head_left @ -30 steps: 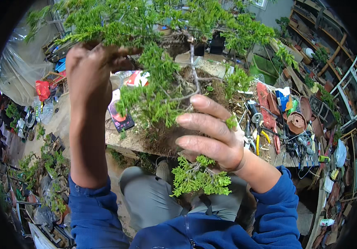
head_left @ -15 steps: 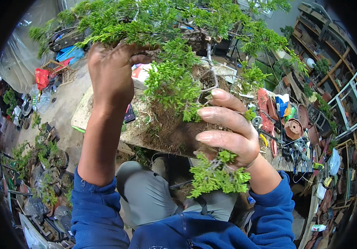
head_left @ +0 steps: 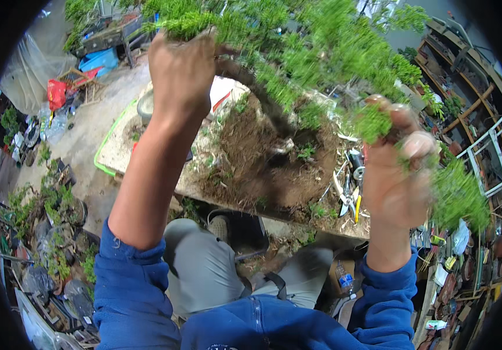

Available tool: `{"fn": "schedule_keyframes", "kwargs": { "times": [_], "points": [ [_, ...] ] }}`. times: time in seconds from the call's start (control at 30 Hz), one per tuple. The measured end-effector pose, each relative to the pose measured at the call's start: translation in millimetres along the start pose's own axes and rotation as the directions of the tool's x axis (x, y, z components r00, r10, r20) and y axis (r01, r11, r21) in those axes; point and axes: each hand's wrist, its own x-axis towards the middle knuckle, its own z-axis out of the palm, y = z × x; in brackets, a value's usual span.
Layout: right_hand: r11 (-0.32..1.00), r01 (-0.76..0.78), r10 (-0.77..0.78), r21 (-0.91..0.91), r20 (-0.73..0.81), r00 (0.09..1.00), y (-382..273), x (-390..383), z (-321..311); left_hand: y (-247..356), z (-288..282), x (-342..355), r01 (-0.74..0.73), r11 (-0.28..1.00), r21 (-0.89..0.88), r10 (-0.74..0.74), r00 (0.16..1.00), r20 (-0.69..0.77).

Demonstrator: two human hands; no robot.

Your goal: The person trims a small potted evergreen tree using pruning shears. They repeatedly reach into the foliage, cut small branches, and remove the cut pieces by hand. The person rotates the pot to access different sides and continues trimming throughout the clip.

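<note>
Grey trousers point(head_left: 201, 256) lie nearest, below the near edge of the table point(head_left: 120, 143). Just in from that edge, toward its right end, is a tool with yellow handles point(head_left: 357, 208) among other metal pieces. Loose brown soil point(head_left: 233, 160) covers the middle of the table and runs to the same edge, so a sweep of a low branch or a forearm could push crumbs, or that tool, over onto the lap.

Past the soil, the juniper tree point(head_left: 344, 46) stands over the table's far side, its foliage hiding the far edge. Its branches look thin; if the 2 hands pulled against each other, 1 could crack, and a hard tug might tip the tree.

The right hand point(head_left: 399, 157) is raised over the table's right side, back of the wrist low, fingers bent upward and smeared by motion. Green sprigs show on 2 sides of it; I cannot tell whether the fingers are closed on them. The left hand point(head_left: 181, 73) reaches farther, forearm slanting up over the left part of the table, knuckles up against the foliage. Its fingertips are hidden, so its grip cannot be told.
</note>
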Motion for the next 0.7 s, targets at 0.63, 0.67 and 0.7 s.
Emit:
{"fn": "schedule_keyframes", "kwargs": {
  "times": [0.63, 0.67, 0.7],
  "points": [
    [0.728, 0.389, -0.205, -0.564, 0.362, 0.909, 44.7, -22.5, 25.7, -72.2, 3.0, 54.7, -0.048, 0.997, 0.063, 0.032, 0.972, 0.231],
    [0.722, 0.388, -0.217, -0.573, 0.344, 0.913, 49.2, -25.7, 27.4, -71.8, -1.4, 59.6, -0.148, 0.956, 0.255, 0.073, 0.957, 0.28],
    [0.736, 0.383, -0.223, -0.559, 0.334, 0.916, 54.2, -27.9, 28.8, -65.2, -1.3, 55.5, -0.085, 0.982, 0.171, 0.044, 0.972, 0.23]
  ]
}}
